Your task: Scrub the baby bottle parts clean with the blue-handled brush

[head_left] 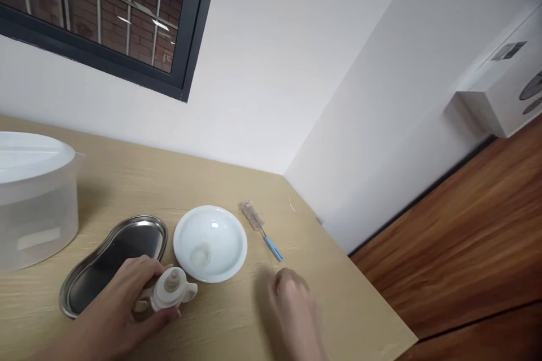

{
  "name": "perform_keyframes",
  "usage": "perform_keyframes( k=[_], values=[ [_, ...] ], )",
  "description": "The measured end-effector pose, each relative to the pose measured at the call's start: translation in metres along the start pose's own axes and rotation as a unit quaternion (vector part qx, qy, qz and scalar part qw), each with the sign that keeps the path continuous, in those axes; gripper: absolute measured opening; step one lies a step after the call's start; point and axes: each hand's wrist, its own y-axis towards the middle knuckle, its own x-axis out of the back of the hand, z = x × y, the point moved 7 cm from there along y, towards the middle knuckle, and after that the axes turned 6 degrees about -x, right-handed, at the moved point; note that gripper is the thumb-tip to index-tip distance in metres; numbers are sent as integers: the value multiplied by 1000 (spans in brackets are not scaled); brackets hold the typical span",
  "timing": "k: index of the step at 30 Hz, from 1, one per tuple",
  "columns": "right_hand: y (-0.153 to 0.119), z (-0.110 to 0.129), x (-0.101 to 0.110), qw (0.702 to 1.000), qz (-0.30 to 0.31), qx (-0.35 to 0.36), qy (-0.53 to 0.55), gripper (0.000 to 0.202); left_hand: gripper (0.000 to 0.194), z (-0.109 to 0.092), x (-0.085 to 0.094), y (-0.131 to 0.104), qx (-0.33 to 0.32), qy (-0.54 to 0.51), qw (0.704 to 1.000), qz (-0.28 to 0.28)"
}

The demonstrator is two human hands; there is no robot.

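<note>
My left hand (127,304) is wrapped round a baby bottle (169,287) with a white collar, a clear teat on top and a white side handle. The bottle stands upright at the near edge of a white bowl (237,237), in which a small translucent cap (200,256) lies. My right hand (294,307), blurred by motion, is closed over the table to the right of the bowl. A faint thin line shows at its fingertips, too smeared to name. Just beyond it lies a bottle brush (262,231) with a blue handle and pale bristles.
A steel kidney-shaped tray (105,262) lies left of the bowl, partly behind my left hand. At the far left stands a translucent lidded tub (38,220). A thin white strip (292,203) lies near the wall. The wooden table (339,304) ends at the right.
</note>
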Motion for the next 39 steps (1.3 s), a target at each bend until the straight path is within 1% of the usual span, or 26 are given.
perform_keyframes(
  k=[1,2,4,7,11,15,20,23,25,27,30,33,37,39],
  values=[
    [-1,-7,8,999,-5,-10,36,28,39,-1,0,0,3,0,1000,9],
    [-1,-11,15,998,-5,-1,68,25,38,-2,0,0,4,-1,1000,16],
    [0,-10,26,990,19,50,128,20,39,-4,1,1,4,-1,1000,28],
    [3,4,37,979,44,144,138,18,38,-6,2,1,1,0,999,47],
    [15,24,43,969,50,199,141,21,36,-7,4,0,-1,-2,999,49],
    [31,42,50,962,40,221,158,24,36,-12,7,1,-9,-9,999,43],
    [46,55,55,953,29,235,188,23,34,-14,8,1,-7,-20,999,44],
    [54,56,53,945,24,248,211,20,35,-13,7,1,-1,-23,999,48],
    [58,53,53,940,8,251,230,16,35,-13,7,1,7,-28,998,54],
    [60,48,55,935,-16,249,253,17,36,-12,7,1,19,-36,997,60],
    [57,44,59,925,-40,249,286,23,36,-12,8,1,39,-49,996,64],
    [45,49,63,913,-37,259,314,24,36,-12,10,1,61,-62,994,68],
    [17,69,65,888,1,269,373,32,40,-14,13,3,59,-76,993,71],
    [-2,84,68,869,3,290,400,30,42,-16,14,3,57,-76,993,67]
  ],
)
